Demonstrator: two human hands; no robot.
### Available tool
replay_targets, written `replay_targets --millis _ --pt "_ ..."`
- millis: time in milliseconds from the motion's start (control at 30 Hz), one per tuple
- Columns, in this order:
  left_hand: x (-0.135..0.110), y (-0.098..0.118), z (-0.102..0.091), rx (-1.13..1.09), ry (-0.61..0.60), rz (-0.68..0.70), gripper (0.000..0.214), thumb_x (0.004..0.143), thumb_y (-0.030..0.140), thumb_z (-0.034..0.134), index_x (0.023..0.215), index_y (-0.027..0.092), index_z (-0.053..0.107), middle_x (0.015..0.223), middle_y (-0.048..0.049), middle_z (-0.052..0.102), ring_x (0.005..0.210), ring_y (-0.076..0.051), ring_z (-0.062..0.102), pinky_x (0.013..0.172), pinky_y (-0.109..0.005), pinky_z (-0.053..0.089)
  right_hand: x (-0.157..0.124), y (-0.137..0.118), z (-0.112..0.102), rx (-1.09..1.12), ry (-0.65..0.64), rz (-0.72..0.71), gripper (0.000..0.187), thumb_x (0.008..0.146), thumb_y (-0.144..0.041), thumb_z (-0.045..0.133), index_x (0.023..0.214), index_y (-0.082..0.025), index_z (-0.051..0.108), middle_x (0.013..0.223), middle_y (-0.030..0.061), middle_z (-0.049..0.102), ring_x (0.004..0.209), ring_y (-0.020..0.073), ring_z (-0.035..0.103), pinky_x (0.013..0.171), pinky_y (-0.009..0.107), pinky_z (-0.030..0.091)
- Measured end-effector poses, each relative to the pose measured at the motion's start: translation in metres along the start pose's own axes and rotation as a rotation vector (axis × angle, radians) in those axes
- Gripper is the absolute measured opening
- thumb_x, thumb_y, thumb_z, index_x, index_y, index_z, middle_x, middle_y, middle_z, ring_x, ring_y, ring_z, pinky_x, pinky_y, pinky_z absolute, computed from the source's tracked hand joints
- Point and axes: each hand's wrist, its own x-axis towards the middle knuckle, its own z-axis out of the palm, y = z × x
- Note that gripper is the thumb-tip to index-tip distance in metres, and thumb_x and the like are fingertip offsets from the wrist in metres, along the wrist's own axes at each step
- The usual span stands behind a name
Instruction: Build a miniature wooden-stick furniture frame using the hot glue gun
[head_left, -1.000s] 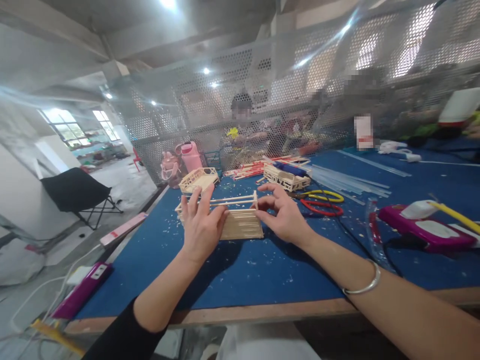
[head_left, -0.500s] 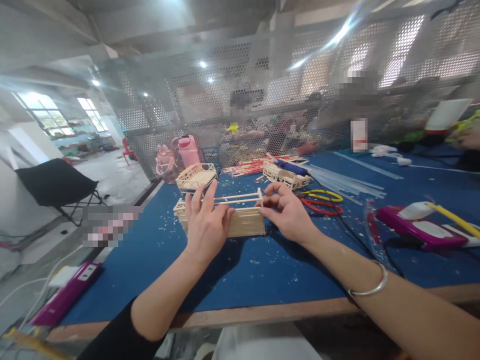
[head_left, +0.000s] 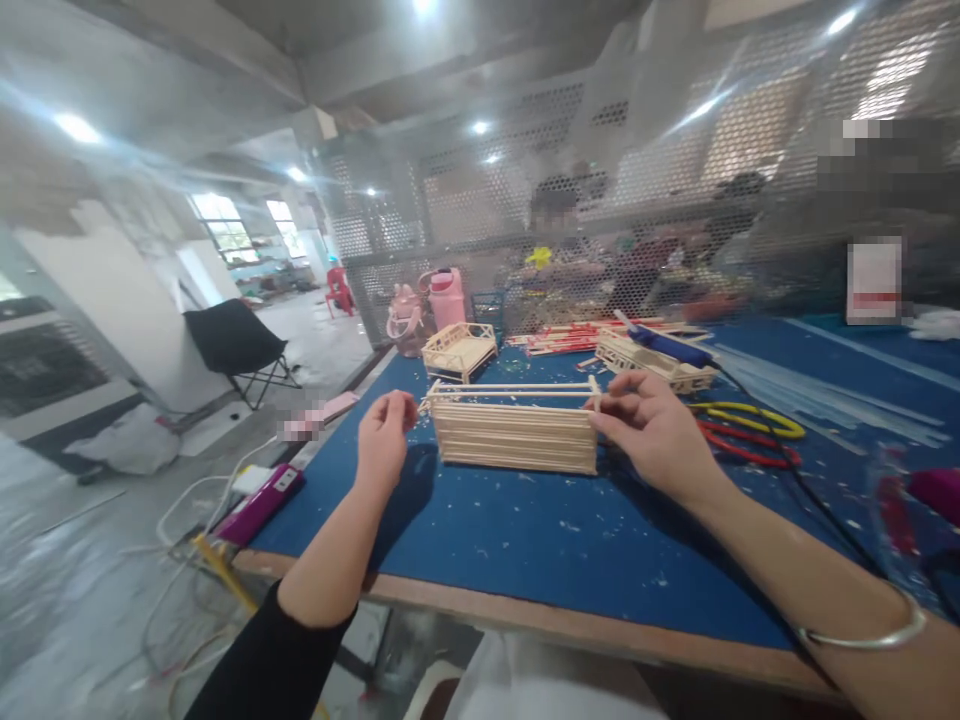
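Note:
A box-like model made of thin wooden sticks (head_left: 517, 438) stands on the blue table, its stacked-stick side facing me and a stick railing along its top. My right hand (head_left: 660, 430) pinches the corner post at the model's right end between thumb and fingers. Just off the left end is my left hand (head_left: 384, 440), its fingers curled together; whatever they may hold is too small to make out. Behind the model sits a smaller wooden stick piece with railings (head_left: 461, 352).
Behind my right hand, a blue-handled corded tool (head_left: 667, 345) rests on another wooden stick piece (head_left: 622, 352). Pliers with red and yellow handles (head_left: 757, 420), clear strips (head_left: 832, 385) and red-tipped sticks (head_left: 570, 336) lie around. A purple power strip (head_left: 262, 505) is at the left edge.
My left hand has come off the model's front and top and moved left past its end, fingers now curled. My right hand stays at the right end. The view has swung left.

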Motion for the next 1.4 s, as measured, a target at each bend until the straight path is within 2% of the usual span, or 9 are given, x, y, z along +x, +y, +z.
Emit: replay_targets --millis 100,233,367,533,1033,1400 --pt "-0.004 -0.002 0.002 -0.072 -0.154 -0.136 0.058 0.054 0.072 0.069 0.068 0.016 0.067 0.066 -0.0043 0.066 0.065 -0.017 0.062 0.067 -0.033 0.053 -0.001 -0.001 -0.001 -0.008 0.006 0.032 0.047 0.058 -0.038 0.079 0.084 -0.026 0.042 0.066 -0.0029 0.068 0.065 0.0184 0.067 0.064 0.032 0.052" --pt "-0.01 0.005 0.006 -0.132 -0.255 -0.226 0.053 0.046 0.061 0.08 0.072 0.016 0.071 0.069 -0.0035 0.07 0.066 -0.015 0.062 0.067 -0.029 0.052 -0.003 -0.001 -0.001 -0.013 0.02 0.042 0.05 0.055 -0.045 0.081 0.083 -0.027 0.042 0.066 -0.0013 0.069 0.066 0.0212 0.067 0.06 0.034 0.053" --pt "-0.01 0.004 0.004 -0.15 -0.268 -0.257 0.044 0.047 0.052 0.084 0.07 0.016 0.071 0.069 -0.0008 0.07 0.064 -0.013 0.061 0.066 -0.025 0.049 -0.003 0.001 -0.001 -0.02 0.029 0.029 0.05 0.055 -0.047 0.081 0.083 -0.027 0.043 0.069 -0.0003 0.069 0.068 0.0222 0.067 0.06 0.036 0.053" --pt "-0.011 0.004 0.002 -0.161 -0.309 -0.273 0.038 0.045 0.042 0.087 0.07 0.017 0.072 0.071 -0.0008 0.071 0.068 -0.014 0.062 0.073 -0.028 0.051 -0.001 0.002 -0.003 -0.011 0.048 0.038 0.049 0.056 -0.044 0.08 0.083 -0.027 0.044 0.071 0.0004 0.069 0.071 0.0223 0.067 0.066 0.037 0.053" --pt "-0.015 0.014 0.004 -0.141 -0.329 -0.296 0.046 0.04 0.05 0.087 0.068 0.016 0.074 0.068 -0.0008 0.07 0.067 -0.014 0.061 0.075 -0.029 0.053 0.002 0.006 -0.001 0.027 0.048 0.071 0.044 0.06 -0.038 0.073 0.087 -0.026 0.041 0.068 -0.0036 0.064 0.065 0.0175 0.06 0.066 0.032 0.046" --pt "-0.017 0.019 0.005 -0.127 -0.306 -0.313 0.051 0.036 0.052 0.087 0.07 0.015 0.073 0.068 -0.0012 0.07 0.07 -0.015 0.062 0.076 -0.029 0.053 0.003 0.004 0.0 0.036 0.029 0.061 0.043 0.061 -0.036 0.071 0.085 -0.026 0.037 0.069 -0.0043 0.064 0.066 0.0165 0.06 0.066 0.032 0.046"
